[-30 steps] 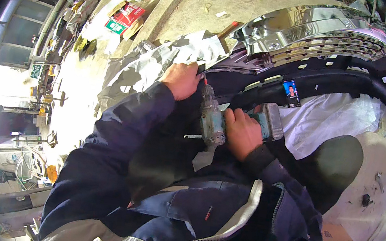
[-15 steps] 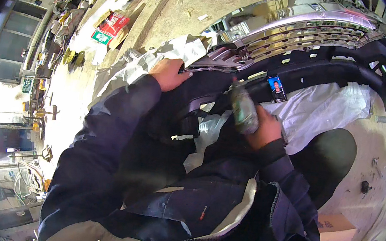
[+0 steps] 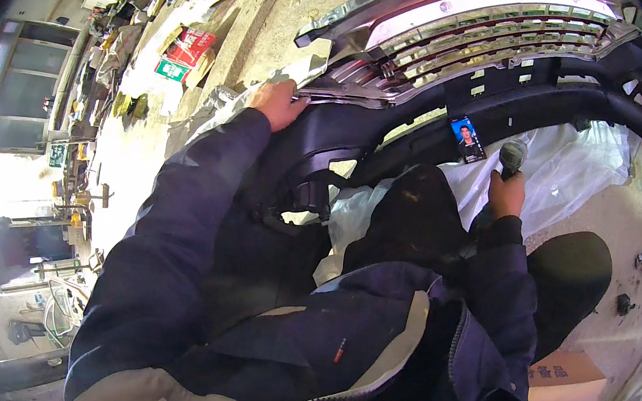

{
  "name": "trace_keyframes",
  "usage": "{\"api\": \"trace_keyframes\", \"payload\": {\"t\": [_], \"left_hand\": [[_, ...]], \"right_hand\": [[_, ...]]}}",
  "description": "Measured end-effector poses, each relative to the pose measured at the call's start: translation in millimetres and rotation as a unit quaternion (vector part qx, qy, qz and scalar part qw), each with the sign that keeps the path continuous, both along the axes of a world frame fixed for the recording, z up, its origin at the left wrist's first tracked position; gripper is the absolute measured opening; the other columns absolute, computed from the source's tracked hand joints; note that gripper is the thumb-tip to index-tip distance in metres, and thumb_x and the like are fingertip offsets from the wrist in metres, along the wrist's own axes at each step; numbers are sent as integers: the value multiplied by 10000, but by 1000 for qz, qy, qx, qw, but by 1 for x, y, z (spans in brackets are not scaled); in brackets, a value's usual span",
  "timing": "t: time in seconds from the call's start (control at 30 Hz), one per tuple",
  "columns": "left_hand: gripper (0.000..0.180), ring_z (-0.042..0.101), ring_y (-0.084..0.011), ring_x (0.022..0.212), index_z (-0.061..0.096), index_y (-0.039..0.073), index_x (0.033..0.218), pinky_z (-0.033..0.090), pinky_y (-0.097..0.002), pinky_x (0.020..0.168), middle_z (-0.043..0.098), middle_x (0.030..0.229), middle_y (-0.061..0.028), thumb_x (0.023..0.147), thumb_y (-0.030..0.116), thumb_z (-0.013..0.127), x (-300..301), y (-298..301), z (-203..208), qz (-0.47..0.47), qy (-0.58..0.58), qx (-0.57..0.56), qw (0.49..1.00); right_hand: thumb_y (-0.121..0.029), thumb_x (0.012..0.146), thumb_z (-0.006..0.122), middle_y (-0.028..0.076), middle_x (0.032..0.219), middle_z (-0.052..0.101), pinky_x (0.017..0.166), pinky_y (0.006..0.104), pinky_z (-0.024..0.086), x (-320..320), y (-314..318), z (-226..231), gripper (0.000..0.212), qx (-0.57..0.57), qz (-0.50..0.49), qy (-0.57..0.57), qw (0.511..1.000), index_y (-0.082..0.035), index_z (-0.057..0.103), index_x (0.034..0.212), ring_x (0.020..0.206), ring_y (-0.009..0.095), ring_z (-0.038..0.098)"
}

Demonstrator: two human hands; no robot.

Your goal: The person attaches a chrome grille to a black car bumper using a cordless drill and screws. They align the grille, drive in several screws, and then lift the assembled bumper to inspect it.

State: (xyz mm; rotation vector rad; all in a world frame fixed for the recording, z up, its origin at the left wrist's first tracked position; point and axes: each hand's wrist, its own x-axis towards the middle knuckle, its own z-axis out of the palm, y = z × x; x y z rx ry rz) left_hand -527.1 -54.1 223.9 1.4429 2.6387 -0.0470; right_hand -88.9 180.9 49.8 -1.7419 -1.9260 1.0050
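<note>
A black car bumper (image 3: 527, 114) with a chrome grille (image 3: 480, 39) along its far side lies across in front of me, near my knees. My left hand (image 3: 275, 104) grips the bumper's left end, thumb on top, beside crumpled pale sheeting (image 3: 224, 103). In my right hand (image 3: 506, 196) is a cordless drill (image 3: 512, 154), held above white plastic sheeting (image 3: 577, 161) and apart from the bumper. Its rounded end shows; the tip cannot be made out. A small rectangle with a blue portrait picture (image 3: 467, 139) rests against the bumper's inner edge.
To the left stretches a cluttered strip of tools and scraps, with a red and green packet (image 3: 184, 54) on it. A cardboard box (image 3: 564, 383) stands at the lower right. Small dark parts (image 3: 624, 305) lie on the floor by my right knee (image 3: 571, 274).
My right hand has swung the drill rightward, away from the bumper's left part. My left hand stays on the bumper's end. The view has shifted slightly, and the chrome grille shows more fully.
</note>
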Motion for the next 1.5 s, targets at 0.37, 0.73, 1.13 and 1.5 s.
{"api": "trace_keyframes", "payload": {"t": [0.37,0.73,1.13,1.5], "left_hand": [[336,723,-437,881,756,8,924,561,-539,811,727,870,-256,874,341,748,3,20,6,6,15,-41,999],[382,709,-400,874,754,16,937,544,-514,791,726,892,-224,866,391,756,4,23,11,0,16,-76,997],[534,533,-187,690,596,19,823,427,-393,638,563,738,-75,832,494,840,-36,32,2,47,-254,-85,962],[472,534,-189,774,589,68,959,437,-371,685,572,836,-59,866,466,825,-19,29,11,97,-261,-113,954]], "right_hand": [[-231,831,638,356,1172,686,1033,532,492,29,-9,-96,489,-107,-61,-123,985,86,582,1200,1155,526,642],[-216,823,649,306,1239,687,1080,499,470,27,13,-135,519,-163,-217,-47,961,52,591,1263,1206,479,641],[-187,792,667,308,1202,692,1012,464,498,32,21,-140,505,-150,-277,30,948,88,610,1211,1149,460,662],[-176,798,679,267,1130,709,996,473,502,29,36,-88,474,-45,-407,53,911,62,596,1200,1108,453,665]]}}
